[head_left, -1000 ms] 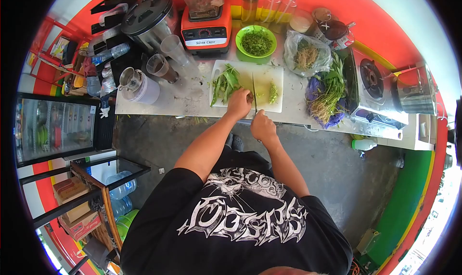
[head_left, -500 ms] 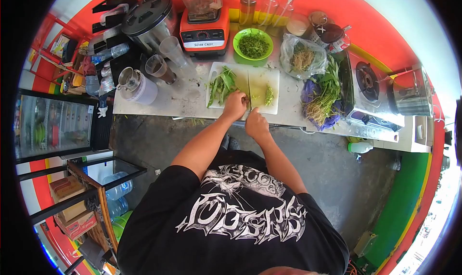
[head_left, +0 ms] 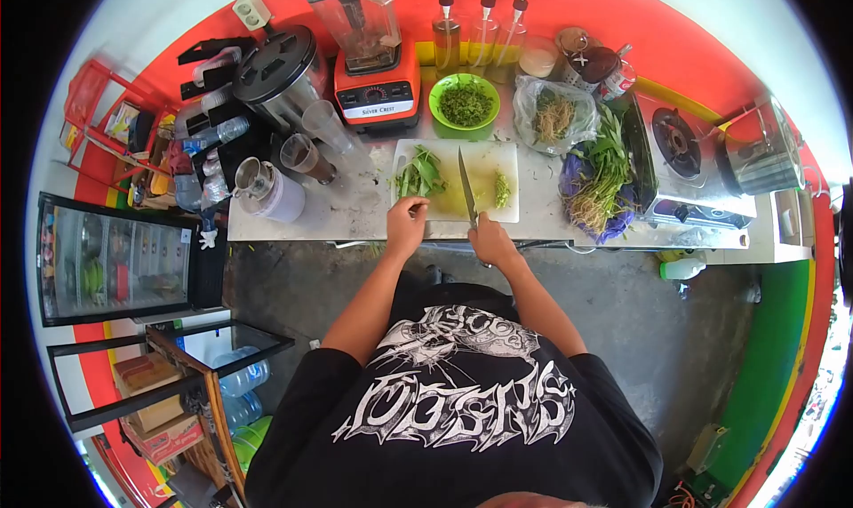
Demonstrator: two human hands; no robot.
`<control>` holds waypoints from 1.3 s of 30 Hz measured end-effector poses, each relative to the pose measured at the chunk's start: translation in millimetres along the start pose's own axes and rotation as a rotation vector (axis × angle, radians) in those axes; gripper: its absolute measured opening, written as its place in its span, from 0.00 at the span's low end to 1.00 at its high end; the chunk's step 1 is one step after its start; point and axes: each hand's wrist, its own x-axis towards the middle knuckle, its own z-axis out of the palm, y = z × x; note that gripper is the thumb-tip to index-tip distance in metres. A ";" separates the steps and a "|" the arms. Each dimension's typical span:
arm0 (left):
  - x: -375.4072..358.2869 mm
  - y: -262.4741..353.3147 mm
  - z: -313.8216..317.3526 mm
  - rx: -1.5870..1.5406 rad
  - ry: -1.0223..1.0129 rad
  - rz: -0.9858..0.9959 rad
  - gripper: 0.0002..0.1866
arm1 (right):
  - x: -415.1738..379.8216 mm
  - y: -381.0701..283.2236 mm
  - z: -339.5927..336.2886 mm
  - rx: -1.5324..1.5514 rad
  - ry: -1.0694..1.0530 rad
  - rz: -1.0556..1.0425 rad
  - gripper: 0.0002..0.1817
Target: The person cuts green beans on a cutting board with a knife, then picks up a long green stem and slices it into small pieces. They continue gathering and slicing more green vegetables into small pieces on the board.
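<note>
My right hand (head_left: 492,240) grips a long kitchen knife (head_left: 466,184), its blade pointing away from me over the white cutting board (head_left: 490,158). At the board's near left edge is my left hand (head_left: 406,227), fingers curled and pinched together; whatever they hold, if anything, is too small to make out. Just beyond it, green leaves with stems (head_left: 419,174) lie in a loose pile on the board's left side. A small heap of chopped pale-green stems (head_left: 502,191) sits at the right of the board, beyond the knife.
Behind the board stands a green bowl (head_left: 466,88) of chopped greens, beside a red blender (head_left: 377,95). To the right are a plastic bag of roots (head_left: 556,117), a rooted bunch of greens (head_left: 606,170) and a gas stove (head_left: 677,144). Plastic cups (head_left: 306,157) stand left.
My left hand has moved left and toward me, away from the blade. The knife has shifted right with its blade tilted, and the leaf pile looks smaller. The whole view has shifted slightly.
</note>
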 end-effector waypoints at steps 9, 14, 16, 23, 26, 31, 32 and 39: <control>-1.4 -29.7 -50.2 0.008 0.131 -0.155 0.09 | -0.9 21.6 -8.2 -0.011 0.092 0.163 0.21; -3.2 -34.7 -49.0 -0.002 0.088 -0.179 0.09 | -2.9 17.4 -12.7 -0.070 0.125 0.136 0.19; -4.3 -38.6 -47.1 -0.011 0.066 -0.171 0.08 | -5.0 13.6 -12.5 -0.129 0.089 0.145 0.18; 6.0 -44.0 -37.4 -0.028 0.049 -0.229 0.11 | -16.7 15.0 -23.1 -0.135 0.106 0.162 0.16; 25.7 -33.6 -31.9 0.037 0.101 -0.170 0.15 | -22.5 17.1 -28.3 -0.144 0.122 0.143 0.15; 57.2 -28.7 -25.5 0.203 0.148 -0.113 0.19 | -37.1 19.4 -43.8 -0.060 0.189 0.103 0.18; 61.2 -31.4 -22.4 0.203 0.150 -0.109 0.19 | -40.3 19.8 -47.4 -0.037 0.197 0.091 0.18; 83.6 -32.7 -20.0 0.646 0.083 -0.087 0.12 | -50.6 32.5 -58.3 0.053 0.310 0.048 0.19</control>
